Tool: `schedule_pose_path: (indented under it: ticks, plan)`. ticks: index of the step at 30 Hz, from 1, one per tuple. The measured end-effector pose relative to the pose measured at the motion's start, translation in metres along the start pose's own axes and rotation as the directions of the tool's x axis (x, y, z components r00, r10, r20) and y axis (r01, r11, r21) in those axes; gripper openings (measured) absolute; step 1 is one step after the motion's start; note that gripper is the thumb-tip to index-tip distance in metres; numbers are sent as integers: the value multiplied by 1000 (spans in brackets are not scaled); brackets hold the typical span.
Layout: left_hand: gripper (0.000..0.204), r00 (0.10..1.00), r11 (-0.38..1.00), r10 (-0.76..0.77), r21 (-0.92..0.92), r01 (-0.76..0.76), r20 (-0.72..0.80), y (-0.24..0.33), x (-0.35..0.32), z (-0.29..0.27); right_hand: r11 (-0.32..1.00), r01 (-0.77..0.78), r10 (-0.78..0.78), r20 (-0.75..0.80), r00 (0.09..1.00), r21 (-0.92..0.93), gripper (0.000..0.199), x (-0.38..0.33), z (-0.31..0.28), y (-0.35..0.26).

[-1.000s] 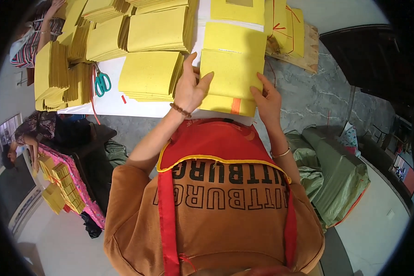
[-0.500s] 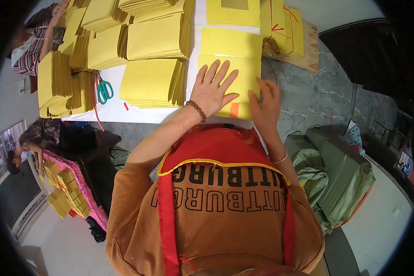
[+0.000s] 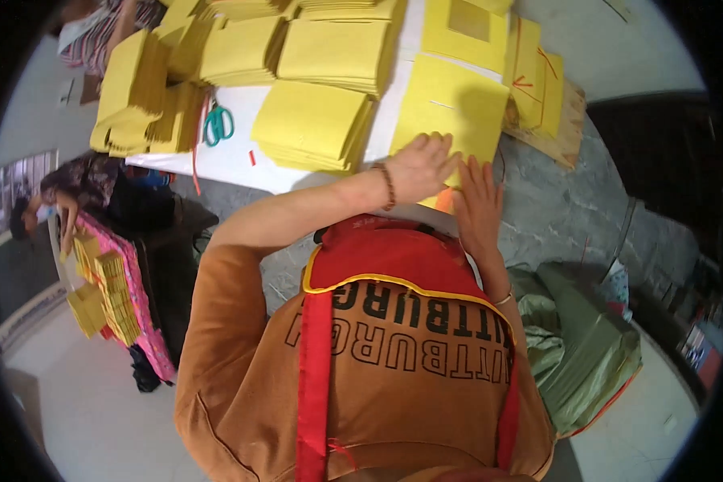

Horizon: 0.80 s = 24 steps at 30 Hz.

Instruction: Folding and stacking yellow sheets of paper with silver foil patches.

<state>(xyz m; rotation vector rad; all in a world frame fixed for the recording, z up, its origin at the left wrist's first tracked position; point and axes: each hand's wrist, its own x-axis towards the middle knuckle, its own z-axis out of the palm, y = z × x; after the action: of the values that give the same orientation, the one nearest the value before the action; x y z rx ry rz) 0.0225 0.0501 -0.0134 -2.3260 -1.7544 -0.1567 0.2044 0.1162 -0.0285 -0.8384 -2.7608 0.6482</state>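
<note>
A yellow paper sheet [image 3: 434, 84] with a short slit lies on the white table, close in front of me. My left hand [image 3: 422, 170], with a brown bead bracelet at the wrist, rests on its near part; the fingers are apart and slightly bent. Beside it, my right hand [image 3: 479, 205] lies on the sheet's near right corner with fingers stretched out. An orange patch [image 3: 444, 198] shows between the hands at the near edge. Left of the sheet stands a stack of folded yellow paper [image 3: 309, 120].
Teal-handled scissors [image 3: 218, 123] and a red strip [image 3: 252, 158] lie on the white table [image 3: 241, 104]. More yellow stacks [image 3: 333, 52] fill its far side. Tied yellow bundles [image 3: 534, 84] rest on a wooden board [image 3: 566, 132]. Green sacks [image 3: 586, 345] stand at right; a co-worker [image 3: 60, 201] bends at far left.
My left hand has moved right and nearer to my right hand, its fingers less spread. My right hand has come down onto the sheet's corner. The whole view has tilted and shifted.
</note>
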Motion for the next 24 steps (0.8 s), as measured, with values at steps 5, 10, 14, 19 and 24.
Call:
schedule_pose_path:
  ticks: [5, 10, 14, 19, 24]
  plan:
    - [42, 997, 994, -81, 66, 82, -19, 10, 12, -7, 871, -85, 127, -54, 990, 484, 48, 9, -19, 11]
    - [40, 973, 949, -157, -297, 102, -168, -17, -8, -65, 637, -96, 362, -186, 913, 765, 47, 25, -28, -13]
    - [45, 916, 985, -166, -20, 171, -365, -77, -71, -112, 526, 26, 253, -185, 950, 850, 48, 38, -14, -62]
    - [42, 957, 963, -270, -23, 269, -101, -115, -135, -83, 241, -343, 232, 289, 929, 908, 59, 76, 30, -122]
    - [46, 951, 938, -307, -163, 306, 19, -112, -164, -38, 94, -557, 354, 495, 793, 825, 80, 119, 52, -154]
